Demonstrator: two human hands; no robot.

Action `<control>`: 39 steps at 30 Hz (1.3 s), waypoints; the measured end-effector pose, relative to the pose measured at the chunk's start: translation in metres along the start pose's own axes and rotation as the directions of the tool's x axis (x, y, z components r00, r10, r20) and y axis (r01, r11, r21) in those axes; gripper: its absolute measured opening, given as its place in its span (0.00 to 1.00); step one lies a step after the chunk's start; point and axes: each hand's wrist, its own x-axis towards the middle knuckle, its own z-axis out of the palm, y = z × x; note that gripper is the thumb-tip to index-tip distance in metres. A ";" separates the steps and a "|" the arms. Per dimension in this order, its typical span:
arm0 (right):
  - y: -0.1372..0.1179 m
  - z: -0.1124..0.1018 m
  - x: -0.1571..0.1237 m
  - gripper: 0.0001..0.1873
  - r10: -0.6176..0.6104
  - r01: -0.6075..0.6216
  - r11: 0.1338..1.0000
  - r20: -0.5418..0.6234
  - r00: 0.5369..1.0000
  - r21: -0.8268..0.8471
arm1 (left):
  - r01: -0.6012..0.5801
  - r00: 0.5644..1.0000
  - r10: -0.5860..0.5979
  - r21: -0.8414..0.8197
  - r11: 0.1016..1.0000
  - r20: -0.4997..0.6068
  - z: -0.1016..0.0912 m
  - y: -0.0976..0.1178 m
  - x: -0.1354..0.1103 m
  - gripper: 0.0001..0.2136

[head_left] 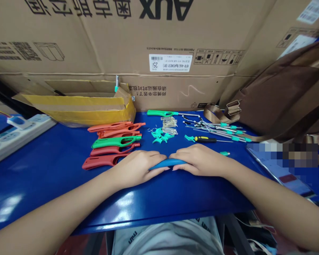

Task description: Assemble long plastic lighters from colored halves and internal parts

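Note:
My left hand [138,166] and my right hand [203,160] meet above the front part of the blue table [149,205]. Between them they grip a blue plastic lighter handle [169,163], its ends hidden by my fingers. To the left of my left hand lie several red lighter handles [102,162] and a green lighter handle [117,142] in a row. Beyond my hands are a pile of small turquoise plastic pieces [161,135] and two bundles of small pale parts [169,122]. A yellow-and-black screwdriver [205,139] lies just past my right hand.
At the back stand a yellow-taped cardboard box [82,108] and a large carton [108,46]. A green lighter [161,113] and metal rods with wires [223,131] lie behind my hands. A power strip [18,136] is left; a phone or tablet [279,170] and brown bag [281,95] are right.

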 end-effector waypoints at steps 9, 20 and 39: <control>0.006 -0.016 -0.006 0.10 0.168 -0.160 0.979 0.054 0.984 -0.124 | -0.007 0.999 0.002 0.141 0.990 0.034 -0.018 -0.002 0.001 0.18; -0.002 -0.003 0.000 0.14 0.120 -0.120 0.976 -0.013 0.993 -0.183 | 0.142 0.988 -0.149 0.149 0.979 0.043 -0.011 0.009 0.002 0.18; 0.035 -0.044 -0.020 0.17 0.175 -0.207 0.941 -0.141 0.974 -0.266 | 0.135 0.991 -0.134 0.027 0.990 -0.024 -0.058 -0.021 -0.004 0.14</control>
